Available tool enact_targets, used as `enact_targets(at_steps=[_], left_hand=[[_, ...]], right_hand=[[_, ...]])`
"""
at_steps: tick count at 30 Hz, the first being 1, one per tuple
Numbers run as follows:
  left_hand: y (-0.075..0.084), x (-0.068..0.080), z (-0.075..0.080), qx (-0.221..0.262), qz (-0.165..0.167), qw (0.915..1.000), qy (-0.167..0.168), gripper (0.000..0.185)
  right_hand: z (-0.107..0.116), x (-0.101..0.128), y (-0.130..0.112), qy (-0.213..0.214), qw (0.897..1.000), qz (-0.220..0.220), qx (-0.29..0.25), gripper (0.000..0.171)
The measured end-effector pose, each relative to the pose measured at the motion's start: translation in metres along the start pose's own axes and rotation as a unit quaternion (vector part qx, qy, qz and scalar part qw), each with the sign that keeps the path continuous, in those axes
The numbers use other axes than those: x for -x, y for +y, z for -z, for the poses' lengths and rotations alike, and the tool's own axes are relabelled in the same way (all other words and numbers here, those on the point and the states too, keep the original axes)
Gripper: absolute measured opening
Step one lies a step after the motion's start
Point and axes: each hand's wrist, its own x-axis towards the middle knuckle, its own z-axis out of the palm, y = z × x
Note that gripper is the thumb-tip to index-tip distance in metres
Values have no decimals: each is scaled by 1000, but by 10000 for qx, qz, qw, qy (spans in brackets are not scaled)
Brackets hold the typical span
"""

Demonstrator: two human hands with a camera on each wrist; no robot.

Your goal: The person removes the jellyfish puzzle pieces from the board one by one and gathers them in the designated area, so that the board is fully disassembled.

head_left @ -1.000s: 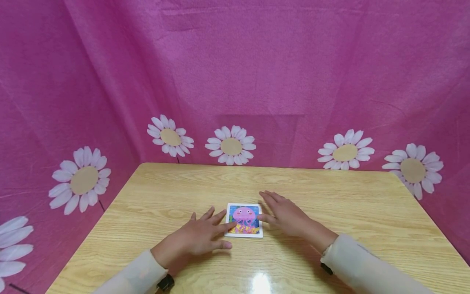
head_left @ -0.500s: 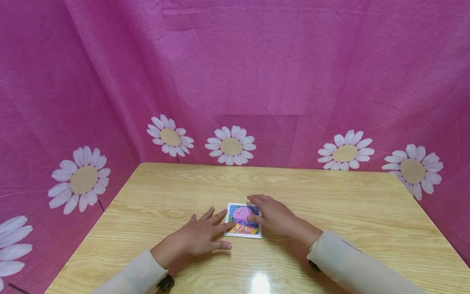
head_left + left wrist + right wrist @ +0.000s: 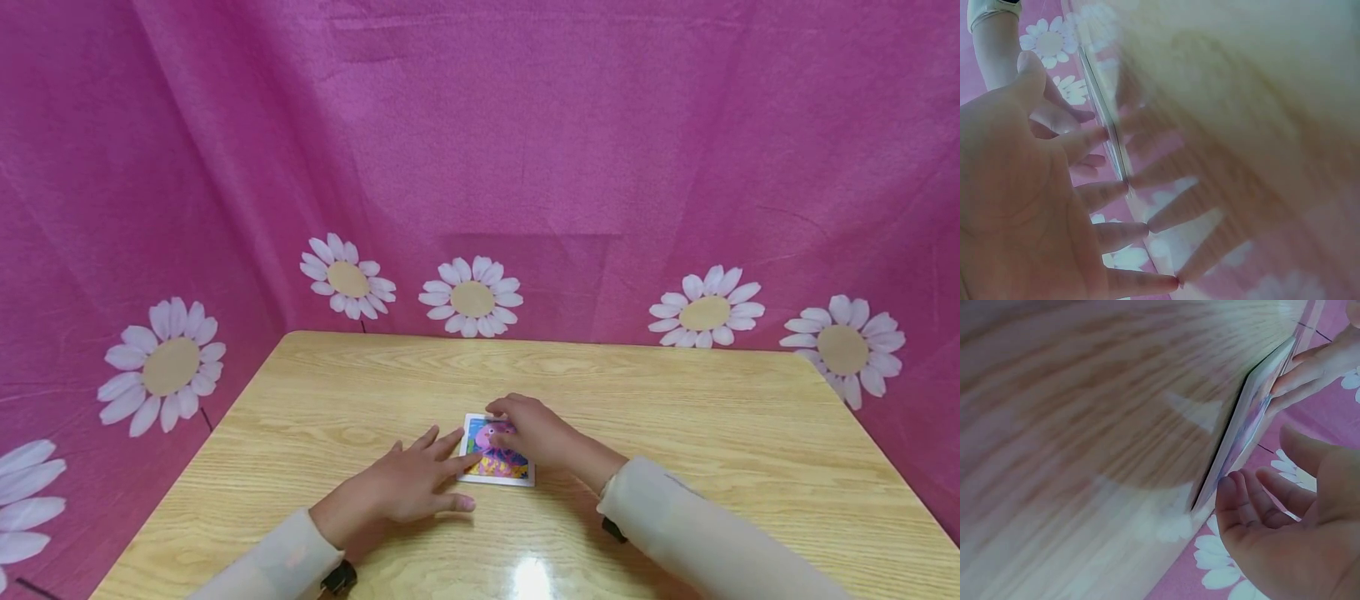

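A square picture board [image 3: 497, 472] with a white border and a pink jellyfish lies flat on the table. My left hand [image 3: 408, 483] is spread out at its left side, with fingertips touching its left edge and face. Over the upper right part is my right hand [image 3: 542, 435], its fingers bent and hiding that corner. In the right wrist view, the right hand's fingertips come close to the board [image 3: 1246, 425] while the thumb stands apart; I cannot tell whether they touch it. In the left wrist view, the board [image 3: 1102, 103] shows as a thin edge beyond the left fingers.
The wood-grain table [image 3: 360, 383] spreads around the board. A magenta curtain [image 3: 480, 150] printed with white daisies hangs behind it and along the sides. Light glares on the tabletop near the front, and both wrists wear dark bands under pale sleeves.
My right hand has moved left, from the board's right edge to over its upper right part, and its fingers are more bent. The left hand has stayed in place.
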Motion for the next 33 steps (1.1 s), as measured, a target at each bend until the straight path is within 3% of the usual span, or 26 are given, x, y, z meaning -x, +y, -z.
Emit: enact_targets(at_steps=[7, 18, 27, 33], left_hand=[[-1, 0, 0, 26, 22, 10000, -25, 76], [-5, -1, 1, 209, 184, 9996, -84, 76], [-9, -2, 1, 340, 86, 9993, -93, 74], [-11, -3, 3, 413, 92, 9990, -153, 72]], right_hand=[[-5, -14, -2, -48, 9972, -607, -428, 35], [-10, -32, 0, -90, 9961, -780, -399, 24], [-13, -37, 0, 78, 9913, -1184, -575, 16], [-13, -38, -2, 178, 9906, -1225, -587, 14]])
